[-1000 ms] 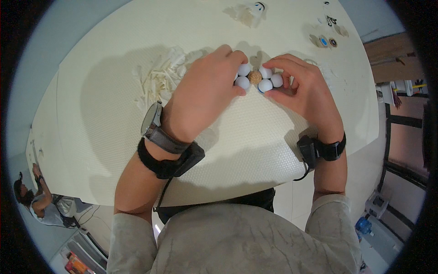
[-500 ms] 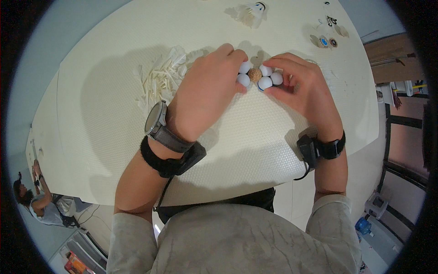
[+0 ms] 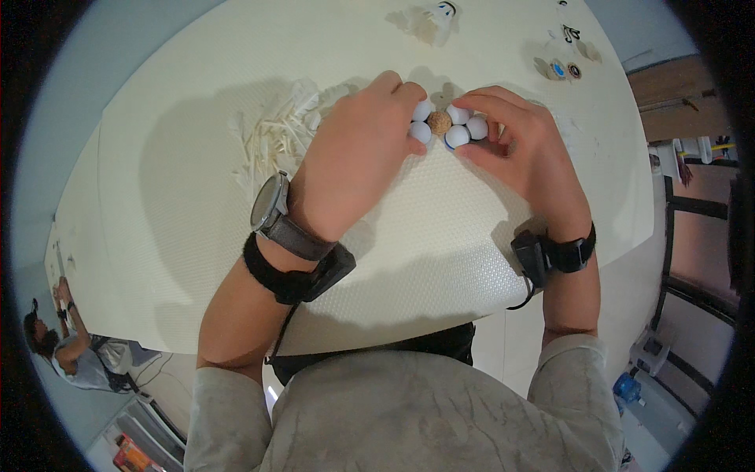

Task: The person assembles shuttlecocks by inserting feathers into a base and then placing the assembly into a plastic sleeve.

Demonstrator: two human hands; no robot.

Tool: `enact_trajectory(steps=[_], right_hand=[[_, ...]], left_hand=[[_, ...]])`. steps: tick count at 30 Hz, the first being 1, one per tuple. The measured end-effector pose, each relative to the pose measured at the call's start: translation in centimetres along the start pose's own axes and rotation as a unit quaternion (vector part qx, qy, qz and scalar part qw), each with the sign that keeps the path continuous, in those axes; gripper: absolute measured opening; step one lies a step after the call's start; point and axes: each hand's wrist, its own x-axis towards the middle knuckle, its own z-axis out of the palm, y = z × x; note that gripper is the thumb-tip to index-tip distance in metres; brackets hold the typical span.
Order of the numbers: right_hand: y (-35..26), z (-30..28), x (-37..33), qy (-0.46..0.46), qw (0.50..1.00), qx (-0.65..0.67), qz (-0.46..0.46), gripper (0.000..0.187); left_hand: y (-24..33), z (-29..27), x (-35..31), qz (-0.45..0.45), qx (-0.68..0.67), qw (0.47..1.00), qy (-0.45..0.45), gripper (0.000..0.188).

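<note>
My left hand (image 3: 354,153) closes its fingers and thumb around two white shuttlecock heads (image 3: 420,132) on the table. Opposite it, my right hand (image 3: 525,145) curls around three more white heads, one of them (image 3: 476,127) by its inner fingers. A bare brown cork ball (image 3: 440,123) lies between the two groups, touching or nearly touching heads on both sides. Blue and dark rims show under some of the white heads. Whether other heads sit beneath my left palm is hidden.
Left of my left hand lies a heap of broken white feathers and quills (image 3: 279,130). A feathered shuttlecock (image 3: 437,23) rests at the far side. Small round discs (image 3: 557,69) and black loops (image 3: 571,34) lie at the far right. Another person (image 3: 67,342) works at the far left.
The right-hand heads and the brown ball have shifted very slightly away from me, the ball still in the middle. Both hands keep nearly the same pose.
</note>
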Motion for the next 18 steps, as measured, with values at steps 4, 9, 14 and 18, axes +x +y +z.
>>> enact_trajectory(steps=[4,9,14,18], right_hand=[[0.02,0.05,0.06,0.008,1.000,0.006,0.001,0.046],[-0.53,-0.52,0.06,-0.031,0.999,0.005,0.032,0.046],[-0.44,-0.13,-0.04,-0.014,1.000,-0.007,0.006,0.045],[-0.37,-0.25,0.01,-0.014,1.000,-0.013,-0.003,0.044]], left_hand=[[0.15,0.14,0.16,-0.009,0.015,1.000,0.005,0.043],[0.35,-0.03,-0.08,-0.008,0.012,1.000,-0.009,0.044],[0.27,-0.07,-0.09,-0.014,-0.006,1.000,-0.017,0.043],[0.22,-0.15,-0.03,-0.011,-0.016,1.000,-0.021,0.044]])
